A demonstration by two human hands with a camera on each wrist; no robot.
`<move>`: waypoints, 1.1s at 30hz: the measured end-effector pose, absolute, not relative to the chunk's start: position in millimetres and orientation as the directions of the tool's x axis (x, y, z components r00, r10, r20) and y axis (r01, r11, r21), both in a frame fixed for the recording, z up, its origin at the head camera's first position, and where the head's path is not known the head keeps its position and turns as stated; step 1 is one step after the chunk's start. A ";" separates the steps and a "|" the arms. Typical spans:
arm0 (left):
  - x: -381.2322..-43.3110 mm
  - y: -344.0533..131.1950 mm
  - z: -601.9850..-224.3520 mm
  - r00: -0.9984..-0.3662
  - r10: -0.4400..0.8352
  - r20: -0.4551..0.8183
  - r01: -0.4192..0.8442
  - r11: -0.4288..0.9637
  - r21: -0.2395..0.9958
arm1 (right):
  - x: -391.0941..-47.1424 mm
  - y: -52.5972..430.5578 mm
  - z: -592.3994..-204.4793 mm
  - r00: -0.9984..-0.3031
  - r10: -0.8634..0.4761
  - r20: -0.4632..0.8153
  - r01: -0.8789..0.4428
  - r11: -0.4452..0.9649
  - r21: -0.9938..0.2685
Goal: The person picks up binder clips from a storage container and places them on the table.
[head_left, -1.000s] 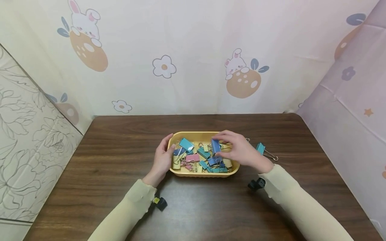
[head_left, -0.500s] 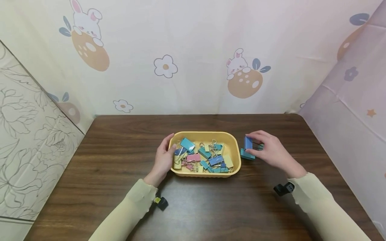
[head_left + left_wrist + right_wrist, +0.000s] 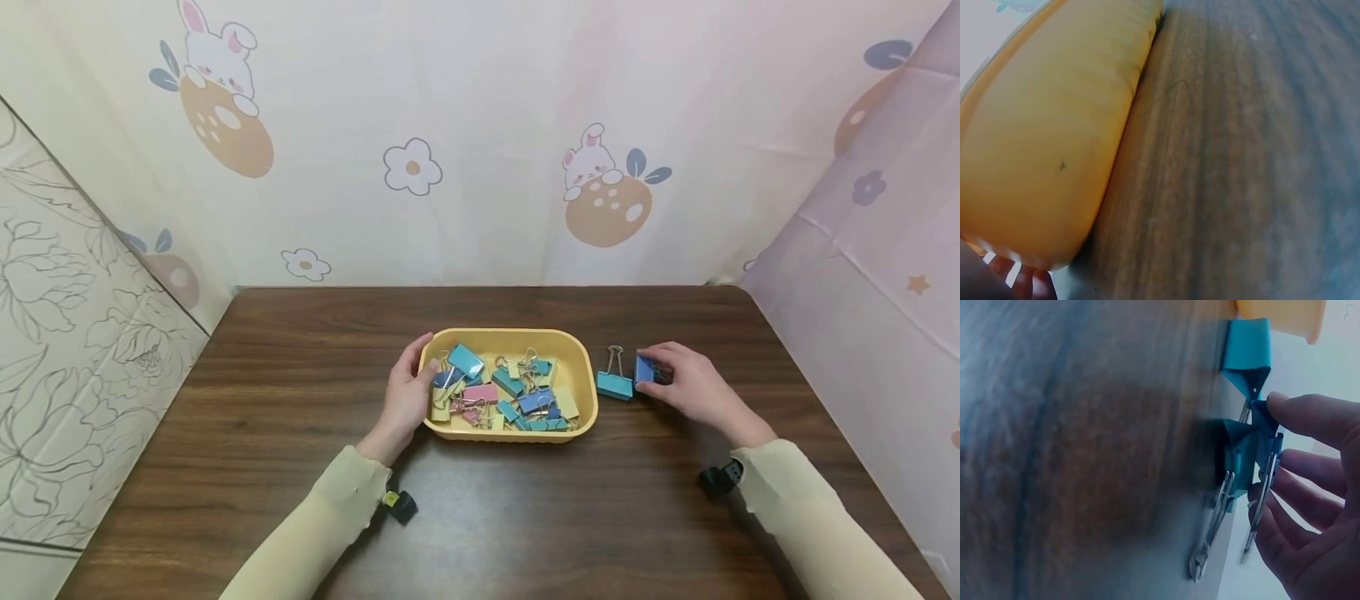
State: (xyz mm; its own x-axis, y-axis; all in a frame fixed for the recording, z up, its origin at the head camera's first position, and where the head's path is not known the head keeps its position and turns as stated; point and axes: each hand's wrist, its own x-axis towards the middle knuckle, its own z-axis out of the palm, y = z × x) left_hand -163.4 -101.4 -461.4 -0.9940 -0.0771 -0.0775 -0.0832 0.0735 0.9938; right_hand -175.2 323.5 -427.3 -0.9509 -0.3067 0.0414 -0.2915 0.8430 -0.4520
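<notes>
My left hand (image 3: 402,398) grips the left end of a yellow plastic basket (image 3: 587,375), thumb over the rim and fingers along the outside. Several binder clips in teal, blue, pink and pale yellow lie jumbled in it, such as a pink binder clip (image 3: 480,393). Right of the basket, my right hand (image 3: 693,385) pinches a blue binder clip (image 3: 643,372) between thumb and fingers. A teal binder clip (image 3: 615,386) lies just left of it, handles pointing away. The right wrist view shows another teal binder clip (image 3: 1242,450) beside the held one; from the head it is mostly hidden by the hand.
Everything is on a dark wood-grain table (image 3: 510,517). A patterned curtain (image 3: 487,208) hangs behind its far edge, with more cloth on either side. Small dark cameras are strapped at both wrists.
My right hand has carried the blue binder clip out of the basket, to the right and down beside the teal clips. My left hand has stayed on the basket.
</notes>
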 end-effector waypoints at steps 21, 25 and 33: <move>-162.0 -97.8 -456.2 -0.995 -0.075 -0.067 -0.072 0.062 0.995 | -178.8 310.3 -414.0 -0.944 -0.329 0.017 -0.304 0.850 -0.430; -162.0 -99.5 -455.3 -0.994 -0.080 -0.070 -0.074 0.057 0.996 | -182.5 287.3 -400.7 -0.933 -0.351 0.074 -0.345 0.818 -0.461; -162.0 -100.7 -457.3 -0.994 -0.085 -0.076 -0.082 0.067 0.994 | -186.2 213.1 -384.2 -0.844 -0.519 0.134 -0.511 0.703 -0.495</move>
